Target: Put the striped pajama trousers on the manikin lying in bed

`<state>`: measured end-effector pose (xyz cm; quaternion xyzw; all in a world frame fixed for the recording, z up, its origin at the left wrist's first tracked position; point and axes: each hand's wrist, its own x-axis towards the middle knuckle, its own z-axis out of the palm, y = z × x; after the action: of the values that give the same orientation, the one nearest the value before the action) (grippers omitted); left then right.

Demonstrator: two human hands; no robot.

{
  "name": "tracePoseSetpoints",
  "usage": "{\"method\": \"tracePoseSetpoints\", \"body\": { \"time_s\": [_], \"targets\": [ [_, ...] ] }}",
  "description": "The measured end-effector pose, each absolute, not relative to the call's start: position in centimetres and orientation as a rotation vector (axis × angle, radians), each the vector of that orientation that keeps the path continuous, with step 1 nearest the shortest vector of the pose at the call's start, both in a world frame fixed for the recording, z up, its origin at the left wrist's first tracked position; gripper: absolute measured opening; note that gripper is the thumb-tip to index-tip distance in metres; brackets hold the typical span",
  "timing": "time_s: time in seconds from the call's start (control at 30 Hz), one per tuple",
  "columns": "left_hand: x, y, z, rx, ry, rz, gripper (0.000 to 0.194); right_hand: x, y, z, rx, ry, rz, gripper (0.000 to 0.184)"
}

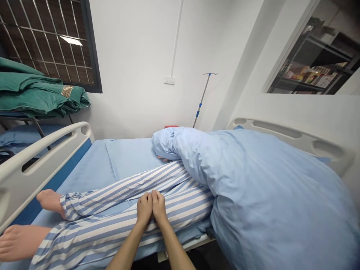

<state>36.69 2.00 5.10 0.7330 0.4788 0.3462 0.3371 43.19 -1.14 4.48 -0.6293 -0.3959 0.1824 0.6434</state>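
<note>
I count 2 hands: left hand [144,208] and right hand [159,206], side by side, flat and open, holding nothing, resting on 1 of 2 striped trouser legs [118,232]; 2 bare feet [21,243].

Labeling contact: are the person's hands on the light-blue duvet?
No, the left hand and right hand rest on the blue-and-white striped pajama leg, apart from the light-blue duvet.

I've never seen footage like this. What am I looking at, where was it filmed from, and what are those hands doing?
No machine here: a camera on someone's head looks down at their own hands. Their left hand and right hand hold nothing; they rest side by side on the striped trouser leg of a person lying on a hospital bed. A blue quilt hides the rest of that person, bare feet show at the near end, and an IV pole stands behind.
</note>
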Motion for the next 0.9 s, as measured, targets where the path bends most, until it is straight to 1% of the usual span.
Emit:
{"method": "tracePoseSetpoints", "body": {
  "time_s": [0.13, 0.27, 0.33, 0.57, 0.77, 0.9],
  "targets": [
    [36.6, 1.8, 5.3, 1.920, 1.221, 0.863, 0.033, 44.0, -2.0, 7.0, -1.550, -1.027, 0.421, 0.038],
    [36.8, 1.6, 5.5, 1.934, 1.237, 0.836, 0.033, 45.6, -2.6, 9.3, -1.630, -1.136, 0.299, 0.042],
    [36.8, 1.5, 5.5, 1.941, 1.244, 0.835, 0.033, 46.1, -2.7, 9.0, -1.653, -1.130, 0.262, 0.042],
    [37.0, 1.3, 5.4, 1.964, 1.253, 0.790, 0.033, 45.9, -2.8, 5.5, -1.815, -1.188, 0.135, 0.038],
    [37.3, 0.8, 6.3, 2.000, 1.320, 0.747, 0.033, 46.6, -3.1, 5.3, -1.690, -1.071, 0.190, 0.041],
    [38.4, 0.8, 8.2, 2.056, 1.228, 0.824, 0.031, 46.8, -3.0, 5.1, -1.618, -1.019, 0.231, 0.041]
  ]
}}
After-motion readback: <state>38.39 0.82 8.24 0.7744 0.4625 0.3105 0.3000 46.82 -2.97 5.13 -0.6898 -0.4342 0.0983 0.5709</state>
